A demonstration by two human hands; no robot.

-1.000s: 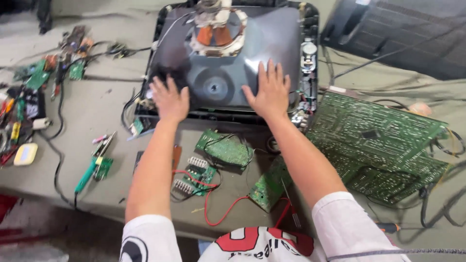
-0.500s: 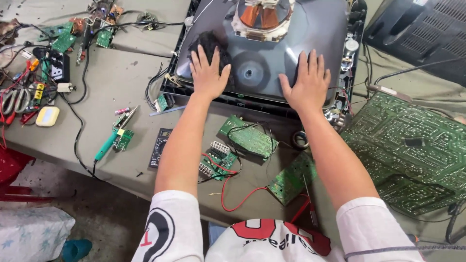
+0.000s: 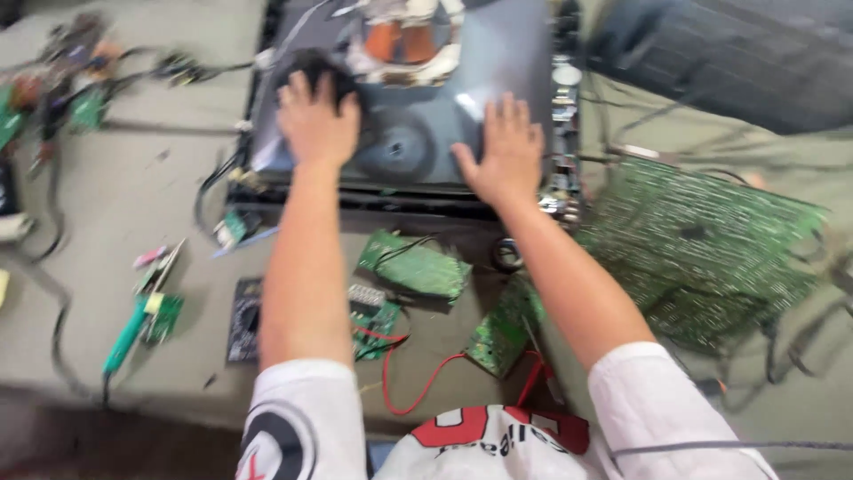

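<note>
A grey picture tube (image 3: 444,133) lies face down in a black frame at the far middle of the table, its copper coil yoke (image 3: 404,40) pointing up. My left hand (image 3: 315,120) presses a dark cloth (image 3: 313,67) flat against the tube's left side. My right hand (image 3: 505,151) rests palm down, fingers spread, on the tube's right side near its front edge. Between my forearms lie small green circuit boards (image 3: 413,265) with red wires (image 3: 418,382).
A large green circuit board (image 3: 702,240) lies to the right, with a black ribbed casing (image 3: 729,53) behind it. At the left are a green-handled soldering iron (image 3: 133,324), a dark meter (image 3: 244,320), cables and small boards. The picture is motion-blurred.
My left hand has slid the dark cloth farther up the tube's left side. My right hand stays flat on the right side. The view has shifted and blurred.
</note>
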